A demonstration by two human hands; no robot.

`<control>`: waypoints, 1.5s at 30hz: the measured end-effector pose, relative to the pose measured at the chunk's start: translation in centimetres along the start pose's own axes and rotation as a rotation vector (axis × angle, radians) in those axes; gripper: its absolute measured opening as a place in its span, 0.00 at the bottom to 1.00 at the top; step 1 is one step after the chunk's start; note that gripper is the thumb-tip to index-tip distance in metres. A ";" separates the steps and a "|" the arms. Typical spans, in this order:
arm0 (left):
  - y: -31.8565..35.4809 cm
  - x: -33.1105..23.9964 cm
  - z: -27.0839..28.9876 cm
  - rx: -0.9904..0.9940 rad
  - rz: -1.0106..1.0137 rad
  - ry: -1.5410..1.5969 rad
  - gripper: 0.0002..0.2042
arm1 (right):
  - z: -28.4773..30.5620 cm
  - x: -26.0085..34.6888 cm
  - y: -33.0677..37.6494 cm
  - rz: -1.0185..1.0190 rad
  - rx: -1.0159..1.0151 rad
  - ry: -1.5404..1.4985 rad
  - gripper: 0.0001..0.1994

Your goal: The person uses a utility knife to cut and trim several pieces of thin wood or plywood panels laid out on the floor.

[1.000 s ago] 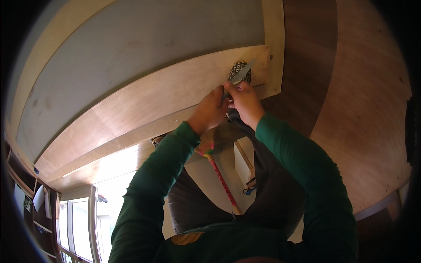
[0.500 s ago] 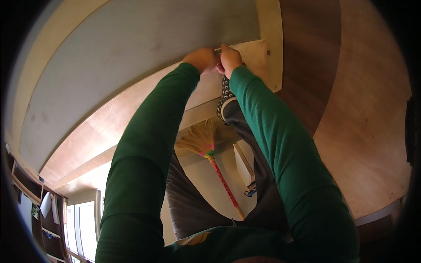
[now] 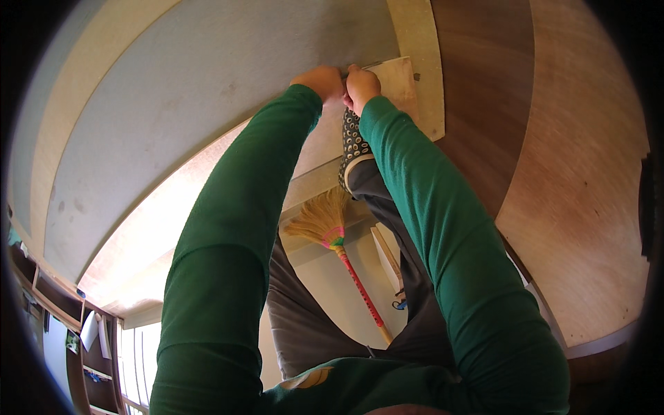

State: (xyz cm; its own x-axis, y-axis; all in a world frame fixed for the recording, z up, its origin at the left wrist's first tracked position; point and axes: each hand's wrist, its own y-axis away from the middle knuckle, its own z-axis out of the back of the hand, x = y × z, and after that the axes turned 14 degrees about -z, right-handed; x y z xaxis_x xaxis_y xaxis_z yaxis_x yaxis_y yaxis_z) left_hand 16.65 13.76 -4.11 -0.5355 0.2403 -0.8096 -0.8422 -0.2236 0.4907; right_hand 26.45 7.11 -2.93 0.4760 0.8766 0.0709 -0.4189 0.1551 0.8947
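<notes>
I see the left hand (image 3: 324,81) and right hand (image 3: 363,86) now farther forward, shifting work toward the far edge of the wooden board (image 3: 394,88); fingers curl, around what I cannot tell.

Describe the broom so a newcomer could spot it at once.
Find the person's dark trousers at the lower middle, then the pale floor between the legs. A broom shows there, bristles at the top, handle slanting down to the right. Its fanned straw head and red handle set it apart from the pale box-like item on its right.
</notes>
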 end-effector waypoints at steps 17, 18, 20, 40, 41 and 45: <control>1.8 0.4 -0.4 -0.024 -0.001 0.000 0.15 | -1.6 0.1 2.8 -0.002 -0.033 -0.122 0.21; 2.4 0.6 -0.4 -0.017 -0.016 0.002 0.15 | -2.1 -0.1 3.1 -0.024 -0.016 -0.114 0.21; 3.1 0.6 -0.5 0.009 -0.001 -0.040 0.14 | -2.5 -0.5 3.7 -0.057 0.000 -0.090 0.21; 8.1 3.8 -0.6 -0.061 -0.011 -0.054 0.18 | -8.3 -5.3 1.3 0.164 -0.112 0.110 0.25; 8.4 4.2 -0.4 -0.035 0.050 -0.043 0.17 | -8.1 -5.3 2.3 0.091 -0.006 0.066 0.24; 9.2 2.2 0.8 0.001 0.183 -0.091 0.17 | -6.1 -4.2 4.5 -0.082 0.245 -0.098 0.22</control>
State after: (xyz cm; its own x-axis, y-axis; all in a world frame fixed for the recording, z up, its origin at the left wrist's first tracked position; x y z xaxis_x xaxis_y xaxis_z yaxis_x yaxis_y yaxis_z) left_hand 7.67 13.04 -1.16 -0.6830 0.2803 -0.6745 -0.7304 -0.2706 0.6272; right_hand 17.82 6.97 -1.89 0.5779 0.8157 0.0249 -0.1815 0.0987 0.9784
